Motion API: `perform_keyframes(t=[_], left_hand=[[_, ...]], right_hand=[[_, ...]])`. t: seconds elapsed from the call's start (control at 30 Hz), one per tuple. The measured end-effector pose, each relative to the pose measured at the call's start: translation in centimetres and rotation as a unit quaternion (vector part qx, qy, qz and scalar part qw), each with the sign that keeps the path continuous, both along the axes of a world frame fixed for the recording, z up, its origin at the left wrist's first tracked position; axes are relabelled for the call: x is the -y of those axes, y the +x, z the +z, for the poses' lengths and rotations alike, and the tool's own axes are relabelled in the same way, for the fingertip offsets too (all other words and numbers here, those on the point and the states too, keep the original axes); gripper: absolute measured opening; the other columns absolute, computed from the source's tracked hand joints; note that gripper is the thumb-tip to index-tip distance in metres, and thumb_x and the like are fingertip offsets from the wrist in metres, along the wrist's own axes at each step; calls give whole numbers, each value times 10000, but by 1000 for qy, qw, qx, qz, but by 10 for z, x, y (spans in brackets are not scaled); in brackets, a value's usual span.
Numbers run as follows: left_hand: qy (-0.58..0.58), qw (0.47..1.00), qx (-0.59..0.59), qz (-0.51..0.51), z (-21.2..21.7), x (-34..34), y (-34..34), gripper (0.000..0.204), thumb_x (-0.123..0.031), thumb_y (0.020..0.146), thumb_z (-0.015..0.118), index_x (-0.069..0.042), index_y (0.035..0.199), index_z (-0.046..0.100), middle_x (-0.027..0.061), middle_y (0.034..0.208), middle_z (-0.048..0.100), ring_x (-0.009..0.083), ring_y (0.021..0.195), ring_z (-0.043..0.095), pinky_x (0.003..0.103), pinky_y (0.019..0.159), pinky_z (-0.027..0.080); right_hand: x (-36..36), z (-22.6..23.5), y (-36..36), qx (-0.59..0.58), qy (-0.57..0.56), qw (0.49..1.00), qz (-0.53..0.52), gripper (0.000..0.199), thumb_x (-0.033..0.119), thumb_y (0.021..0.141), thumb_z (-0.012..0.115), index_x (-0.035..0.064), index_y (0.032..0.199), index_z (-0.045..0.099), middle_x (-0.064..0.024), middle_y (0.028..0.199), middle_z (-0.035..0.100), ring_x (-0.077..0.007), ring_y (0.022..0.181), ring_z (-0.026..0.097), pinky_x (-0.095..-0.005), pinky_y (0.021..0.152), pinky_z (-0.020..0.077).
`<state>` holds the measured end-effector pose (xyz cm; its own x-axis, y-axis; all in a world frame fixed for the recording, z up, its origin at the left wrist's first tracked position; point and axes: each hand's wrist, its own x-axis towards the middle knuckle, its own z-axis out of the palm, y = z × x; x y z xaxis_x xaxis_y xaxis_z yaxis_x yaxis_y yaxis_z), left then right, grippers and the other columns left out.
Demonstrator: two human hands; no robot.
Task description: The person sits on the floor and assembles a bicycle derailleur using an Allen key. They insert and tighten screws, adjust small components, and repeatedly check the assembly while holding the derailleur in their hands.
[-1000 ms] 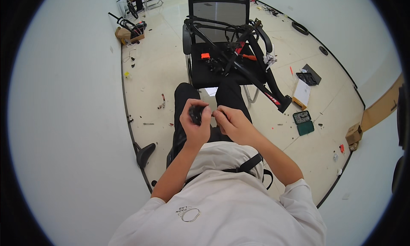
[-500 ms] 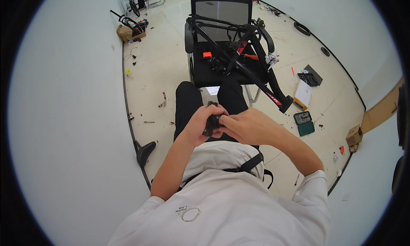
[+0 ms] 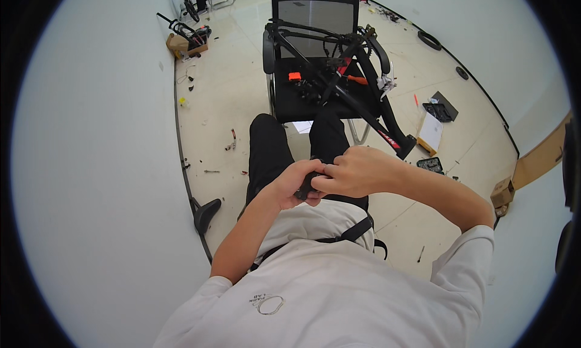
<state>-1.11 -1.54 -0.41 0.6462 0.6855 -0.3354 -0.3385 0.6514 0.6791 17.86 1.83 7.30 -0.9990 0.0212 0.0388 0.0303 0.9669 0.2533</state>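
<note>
A small black blocky part (image 3: 305, 187) is gripped in my left hand (image 3: 293, 182) above my lap; its exact kind is mostly hidden by fingers. My right hand (image 3: 358, 172) reaches across from the right, its fingers curled and closed against the upper end of that same part. Both hands meet close together over my thighs. In front of my knees, a black and red bicycle frame (image 3: 354, 106) lies slanted across an office chair (image 3: 284, 109). An orange block (image 3: 294, 76) and an orange-handled tool (image 3: 357, 79) rest on the seat beside it.
A bicycle saddle (image 3: 207, 215) lies against the left wall. To the right are an open parts case (image 3: 430, 165), a white box (image 3: 430, 132) and a cardboard box (image 3: 502, 192). Tyres (image 3: 429, 40) lie along the far right wall; a bicycle fork (image 3: 181, 29) stands at far left.
Both hands have shifted slightly right with the black part, which now tilts and shows less. My right hand has turned and its elbow has swung outward, covering part of the green case.
</note>
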Motion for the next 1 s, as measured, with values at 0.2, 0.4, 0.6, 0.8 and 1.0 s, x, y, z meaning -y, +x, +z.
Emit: perform_keyframes(t=[0.2,0.4,0.6,0.8,1.0], left_hand=[[-16,997,32,67,5,-2,0,205,-237,904,509,-68,799,559,19,639,501,127,492,410,274,442,322],[94,992,9,88,11,1,-6,172,-217,887,541,-63,840,601,33,692,566,126,505,479,270,426,352],[49,995,-81,-29,2,-3,-3,142,-194,870,604,-61,914,624,27,730,610,110,570,577,273,469,463],[39,990,71,114,-11,1,4,197,-234,899,534,-51,886,605,67,719,585,169,548,536,302,542,452],[134,940,49,310,6,4,14,169,-204,897,575,-39,870,597,59,751,575,141,593,540,275,517,452]], right_hand=[[5,-8,0,-84,-66,994,-36,150,202,902,583,103,912,470,-43,658,558,-191,508,602,-318,410,409],[31,-18,0,-158,-160,964,-143,199,167,823,689,65,825,518,-51,666,571,-207,529,590,-336,452,434],[35,-10,0,-145,118,981,54,163,130,806,637,109,767,481,11,672,483,-146,714,518,-286,703,447],[30,10,4,-283,52,956,-61,161,169,825,717,117,935,612,-27,829,545,-168,800,542,-286,772,427],[31,-4,7,-378,-394,802,-243,317,109,877,694,40,1147,544,-53,766,547,-142,602,529,-271,538,434]])
